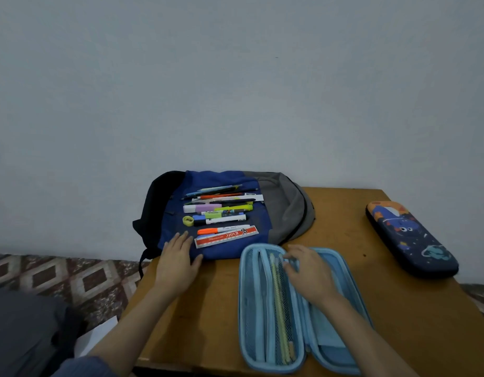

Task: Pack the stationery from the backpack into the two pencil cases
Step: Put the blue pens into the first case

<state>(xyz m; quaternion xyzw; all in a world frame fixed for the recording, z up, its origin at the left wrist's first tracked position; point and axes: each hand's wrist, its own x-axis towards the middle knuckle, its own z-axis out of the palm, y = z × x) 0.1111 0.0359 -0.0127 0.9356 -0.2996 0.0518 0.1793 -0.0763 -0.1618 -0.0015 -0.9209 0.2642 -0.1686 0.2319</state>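
The left hand's fingers [181,240] are lying straight and a little spread, pressing flat on the near edge of the blue and grey backpack [284,208] and gripping nothing; the left hand [178,257] is sitting just beside the red and white ruler [227,236]. The right hand's fingers [295,252] are bending over the top of the mesh pocket [285,295] inside the open light-blue pencil case [244,308], touching the ends of the pale pencils [279,303] lodged there. Whether the right hand [308,273] is pinching one of them, I cannot tell.

Most of the stationery is lying in rows on the backpack's flat front: the ruler nearest, then an orange-capped marker [221,229], a blue-capped white marker [221,219], a yellow-green sharpener [188,220], a purple highlighter [204,208] and thin pens behind. The second case, a navy space-print pencil case [411,238], is sitting zipped on the counter [371,281], well apart to the right.

These pieces are looking light and stiff. The markers are probably rolling easily on soft fabric, so pinching each mid-barrel seems wise. The ruler is lying flat and thin; lifting it by one short end, or sliding it off the backpack's edge, is likely easiest. The small sharpener is calling for a fingertip pinch across its sides.
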